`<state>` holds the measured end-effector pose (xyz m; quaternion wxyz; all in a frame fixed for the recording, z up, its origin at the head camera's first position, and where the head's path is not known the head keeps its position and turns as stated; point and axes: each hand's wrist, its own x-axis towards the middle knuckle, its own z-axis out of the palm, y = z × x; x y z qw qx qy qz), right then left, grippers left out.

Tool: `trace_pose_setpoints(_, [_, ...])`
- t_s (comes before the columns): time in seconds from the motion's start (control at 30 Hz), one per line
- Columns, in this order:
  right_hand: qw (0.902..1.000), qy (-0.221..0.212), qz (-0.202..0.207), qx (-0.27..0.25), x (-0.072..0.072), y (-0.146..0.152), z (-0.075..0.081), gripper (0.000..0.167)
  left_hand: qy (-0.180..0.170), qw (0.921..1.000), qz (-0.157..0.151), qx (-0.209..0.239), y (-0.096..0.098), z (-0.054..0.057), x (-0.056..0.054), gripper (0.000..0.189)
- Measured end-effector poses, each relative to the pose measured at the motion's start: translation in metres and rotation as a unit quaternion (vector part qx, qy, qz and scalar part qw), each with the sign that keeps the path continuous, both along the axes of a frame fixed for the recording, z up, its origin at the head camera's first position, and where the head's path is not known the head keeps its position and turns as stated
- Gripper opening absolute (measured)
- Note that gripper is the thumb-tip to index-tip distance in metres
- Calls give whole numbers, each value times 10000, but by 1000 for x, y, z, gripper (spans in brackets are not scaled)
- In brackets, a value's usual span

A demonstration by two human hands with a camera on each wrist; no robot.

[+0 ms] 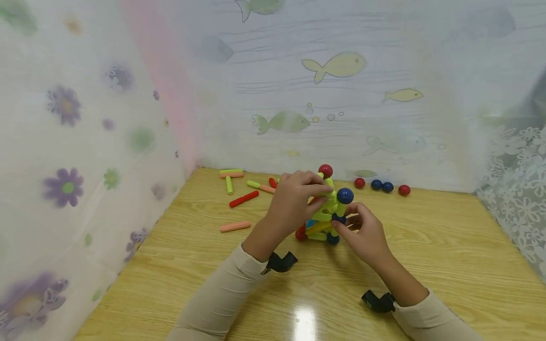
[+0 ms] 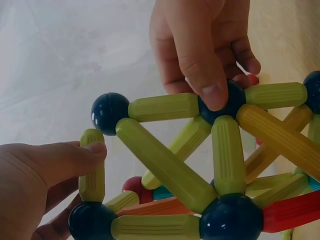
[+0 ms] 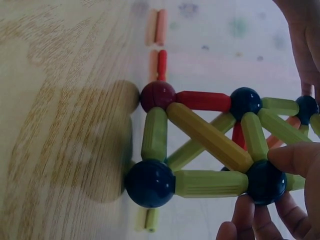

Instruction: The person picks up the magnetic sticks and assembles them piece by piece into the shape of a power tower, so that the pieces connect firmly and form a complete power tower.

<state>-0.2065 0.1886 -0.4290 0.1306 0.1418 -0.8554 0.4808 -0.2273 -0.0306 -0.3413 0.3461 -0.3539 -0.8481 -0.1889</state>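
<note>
A tower of ridged rods and balls (image 1: 345,195), probably a magnetic building set, stands on the table between both hands. Its rods are yellow-green, yellow, orange and red; its balls are dark blue and red. My left hand (image 1: 294,196) pinches a short yellow-green rod (image 2: 92,172) at the tower's upper part. That rod's lower end meets a dark blue ball (image 2: 92,221); its upper end is close beside another corner ball (image 2: 110,114), contact unclear. My right hand (image 1: 364,234) grips a mid-height dark blue ball (image 3: 266,181) between thumb and fingers. In the head view, my left hand hides part of the tower.
Loose rods lie left of the tower, among them a red rod (image 1: 244,199), an orange rod (image 1: 235,226) and a yellow-green rod (image 1: 229,185). Along the back edge sit red balls (image 1: 404,190) and blue balls (image 1: 377,184). Patterned curtains (image 1: 298,85) hang behind the wooden table (image 1: 426,246).
</note>
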Motion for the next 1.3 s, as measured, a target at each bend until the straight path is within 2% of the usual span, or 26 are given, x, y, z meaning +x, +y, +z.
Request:
trace_pose_setpoints(0.23, [10000,-33,-2,-32,1,1,1,33,162,9997,108,-148,6,-3,2,21])
trace_pose_setpoints(0.6, [10000,58,-23,-14,3,2,0,32,220,9997,122,-65,9,-3,3,20])
trace_pose_setpoints(0.87, [9998,177,-67,1,3,3,0,32,251,9994,171,-173,10,-3,3,24])
trace_pose_setpoints(0.97, [9999,125,-65,2,3,3,0,33,-27,9995,307,-3,7,-1,5,38])
trace_pose_setpoints(1.07, [10000,66,-54,-11,2,3,0,33,-575,9958,688,169,1,0,7,55])
trace_pose_setpoints(1.13, [10000,34,-38,-23,1,2,0,34,-1019,9895,986,268,-5,1,10,63])
trace_pose_setpoints(1.2, [10000,7,-28,-39,1,1,0,34,-1461,9821,1121,389,-11,-1,13,65])
trace_pose_setpoints(1.3, [10000,-41,-35,-29,1,0,1,34,-2107,9697,937,810,-17,-5,18,58])
